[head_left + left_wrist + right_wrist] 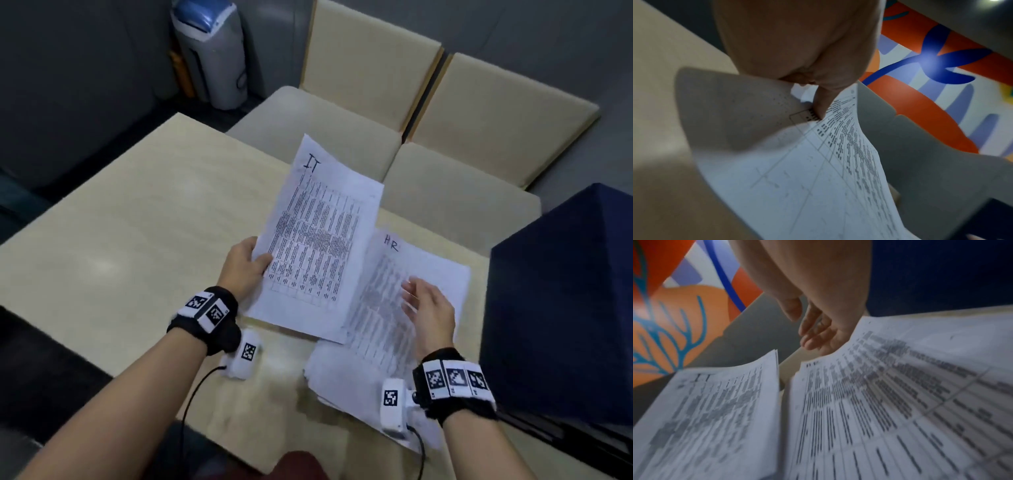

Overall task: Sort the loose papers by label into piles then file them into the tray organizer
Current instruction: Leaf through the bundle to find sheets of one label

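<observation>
My left hand (247, 265) pinches the left edge of a printed sheet marked "IT" (318, 240), lifted and tilted above the table. In the left wrist view my thumb (823, 104) presses on that sheet (818, 170). A stack of loose papers (387, 329) lies on the table at the right, its top sheet marked "HR". My right hand (426, 306) hovers just over the stack with fingers spread and holds nothing. In the right wrist view the fingers (816, 335) hang above the stack (890, 402), with the IT sheet (715, 418) to the left.
The beige table (120, 246) stretches to the left. A dark blue box (565, 301) stands at the right edge of the table. Cream chairs (376, 113) sit behind the table, and a grey bin with a blue lid (212, 51) stands on the floor beyond.
</observation>
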A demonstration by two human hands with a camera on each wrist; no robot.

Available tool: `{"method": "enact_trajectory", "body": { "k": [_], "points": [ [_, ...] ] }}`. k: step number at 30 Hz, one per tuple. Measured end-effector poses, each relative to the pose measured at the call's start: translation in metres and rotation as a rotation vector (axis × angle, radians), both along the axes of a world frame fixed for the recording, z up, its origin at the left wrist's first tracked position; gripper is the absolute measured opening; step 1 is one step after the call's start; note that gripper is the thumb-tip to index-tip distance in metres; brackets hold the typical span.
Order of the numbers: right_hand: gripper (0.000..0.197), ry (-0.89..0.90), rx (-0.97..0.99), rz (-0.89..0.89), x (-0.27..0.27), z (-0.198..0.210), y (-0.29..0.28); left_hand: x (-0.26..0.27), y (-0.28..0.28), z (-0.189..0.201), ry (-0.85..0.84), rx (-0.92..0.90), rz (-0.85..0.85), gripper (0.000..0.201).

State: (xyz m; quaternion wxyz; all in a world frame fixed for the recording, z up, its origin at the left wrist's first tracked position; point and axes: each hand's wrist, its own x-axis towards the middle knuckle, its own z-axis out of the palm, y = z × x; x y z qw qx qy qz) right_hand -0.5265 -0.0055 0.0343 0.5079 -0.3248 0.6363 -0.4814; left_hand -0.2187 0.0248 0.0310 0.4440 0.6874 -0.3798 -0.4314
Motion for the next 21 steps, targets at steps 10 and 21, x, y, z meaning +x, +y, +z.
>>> {"method": "enact_trajectory", "body": {
  "k": [10, 21],
  "points": [
    [0.037, 0.214, 0.103, 0.358, 0.128, -0.034, -0.003, 0.271, -0.052, -0.035, -0.191, 0.327, 0.141, 0.046],
    [0.038, 0.411, 0.459, 0.531, 0.185, -0.068, -0.017, 0.344, -0.102, -0.047, -0.778, 0.278, 0.382, 0.059]
  ]
}}
